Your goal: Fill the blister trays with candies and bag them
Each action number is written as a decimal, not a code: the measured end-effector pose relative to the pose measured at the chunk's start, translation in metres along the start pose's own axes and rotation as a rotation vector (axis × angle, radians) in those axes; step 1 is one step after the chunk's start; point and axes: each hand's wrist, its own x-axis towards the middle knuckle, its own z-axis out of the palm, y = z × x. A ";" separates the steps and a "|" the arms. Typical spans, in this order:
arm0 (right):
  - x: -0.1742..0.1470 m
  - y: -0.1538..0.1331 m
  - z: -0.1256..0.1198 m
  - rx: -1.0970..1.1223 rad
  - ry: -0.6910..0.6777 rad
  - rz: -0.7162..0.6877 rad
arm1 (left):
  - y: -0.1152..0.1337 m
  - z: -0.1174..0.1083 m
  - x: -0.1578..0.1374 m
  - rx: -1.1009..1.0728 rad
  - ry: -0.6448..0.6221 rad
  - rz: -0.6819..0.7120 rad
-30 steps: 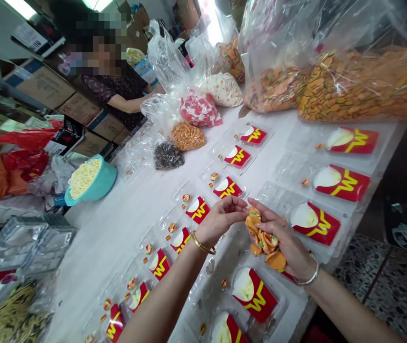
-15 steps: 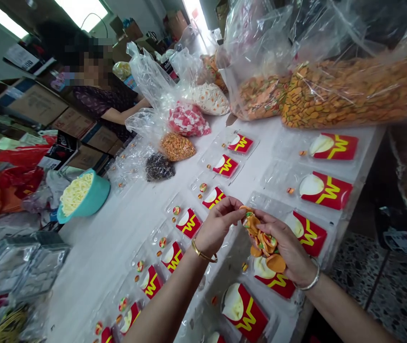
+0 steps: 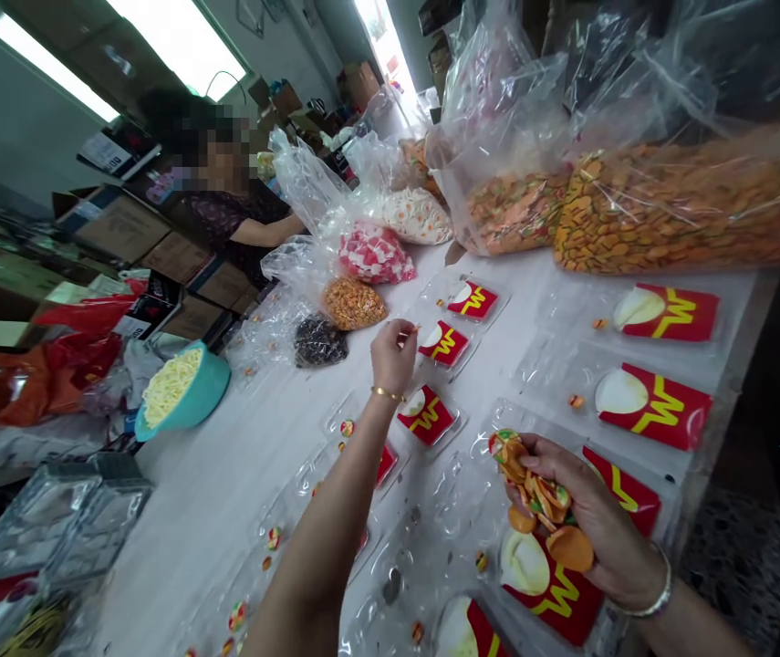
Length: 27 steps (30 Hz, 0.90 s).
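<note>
Nearest me, along the bottom of my head view, red packets (image 3: 571,602) with a yellow zigzag mark and a white top sit in clear plastic trays (image 3: 462,484); tiny burger shapes (image 3: 482,560) lie in them too. Above these trays my right hand (image 3: 601,525), with a pale bracelet at the wrist, has its fingers and palm wrapped around a loose bunch of orange slices (image 3: 540,497) edged with green and red. I'm reaching further out with my left hand (image 3: 393,360), a gold bracelet (image 3: 388,394) on the wrist. Its fingertips are drawn together just beside a red packet further along the row; I can't tell whether they pinch a piece.

The white tabletop (image 3: 184,511) slants away beneath everything. On my left are stacked clear cases (image 3: 34,511), then a turquoise bowl (image 3: 204,401) heaped with pale strips (image 3: 171,383). Past the rows of trays lie clear bags of dark bits (image 3: 321,342), small orange pieces (image 3: 354,301) and pink-and-white pieces (image 3: 376,253). To the right bulges a big bag of orange slices (image 3: 691,205). Furthest off, a person in a dark top (image 3: 222,224) is at the tabletop's far side, with cardboard boxes (image 3: 133,224) behind.
</note>
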 end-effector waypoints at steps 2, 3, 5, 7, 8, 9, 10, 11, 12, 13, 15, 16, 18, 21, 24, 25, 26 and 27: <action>0.001 -0.004 0.000 0.009 0.013 0.008 | -0.018 0.005 0.022 0.229 0.003 0.056; 0.001 -0.005 0.000 0.016 0.016 0.012 | -0.024 0.007 0.028 0.327 -0.023 0.073; 0.003 -0.008 -0.002 0.028 0.021 0.022 | -0.033 0.011 0.033 0.479 -0.108 0.094; 0.005 -0.009 -0.004 0.026 0.031 0.029 | -0.038 0.014 0.033 0.570 -0.202 0.118; 0.006 -0.009 -0.005 0.019 0.036 0.030 | -0.040 0.015 0.032 0.595 -0.237 0.132; 0.008 -0.009 -0.005 0.010 0.041 0.030 | -0.042 0.016 0.032 0.610 -0.265 0.147; 0.009 -0.009 -0.005 0.003 0.043 0.028 | -0.043 0.016 0.032 0.615 -0.291 0.161; 0.011 -0.009 -0.005 -0.003 0.042 0.024 | -0.043 0.015 0.032 0.612 -0.317 0.171; 0.012 -0.008 -0.005 -0.005 0.037 0.022 | -0.041 0.014 0.032 0.597 -0.340 0.174; 0.013 -0.008 -0.005 -0.003 0.032 0.019 | -0.037 0.012 0.032 0.568 -0.352 0.170; 0.015 -0.009 -0.004 0.004 0.029 0.006 | -0.021 0.006 0.026 0.439 -0.346 0.156; 0.016 -0.010 -0.003 0.006 0.029 -0.004 | -0.008 0.003 0.021 0.334 -0.352 0.152; 0.017 -0.013 -0.002 0.006 0.030 -0.028 | 0.022 -0.006 0.003 0.070 -0.465 0.159; 0.018 -0.018 -0.001 -0.007 0.013 -0.066 | 0.067 -0.017 -0.031 -0.255 -0.839 0.164; 0.020 -0.021 -0.002 -0.019 0.010 -0.084 | 0.089 -0.017 -0.053 -0.437 -0.924 0.023; 0.020 -0.022 -0.003 -0.020 0.013 -0.082 | 0.090 -0.014 -0.054 -0.483 -0.904 -0.046; 0.021 -0.023 -0.004 -0.015 0.018 -0.081 | 0.088 -0.010 -0.049 -0.521 -0.868 -0.105; 0.022 -0.023 -0.004 -0.007 0.022 -0.078 | 0.084 -0.004 -0.041 -0.553 -0.813 -0.144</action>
